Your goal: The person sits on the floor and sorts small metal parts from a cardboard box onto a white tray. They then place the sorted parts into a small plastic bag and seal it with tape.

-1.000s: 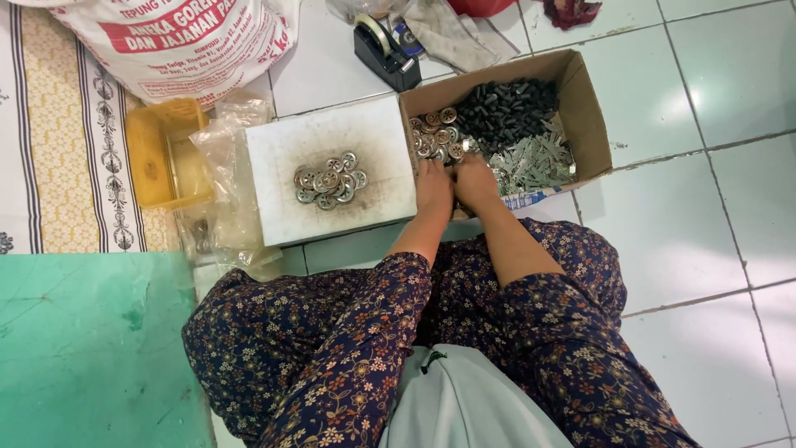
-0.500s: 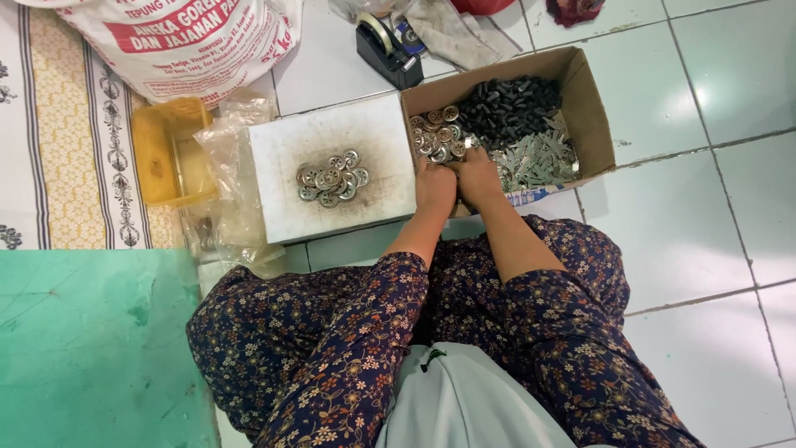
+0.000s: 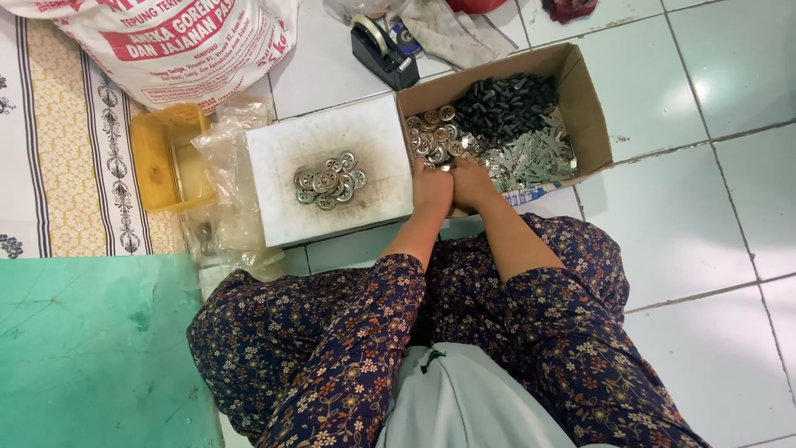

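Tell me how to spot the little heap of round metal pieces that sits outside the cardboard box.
Find the open cardboard box on the white tiled floor; against its left side stands a white block with a grimy top. The heap of round metal pieces lies in the middle of that top, alone, unlike the similar discs crowded inside the box.
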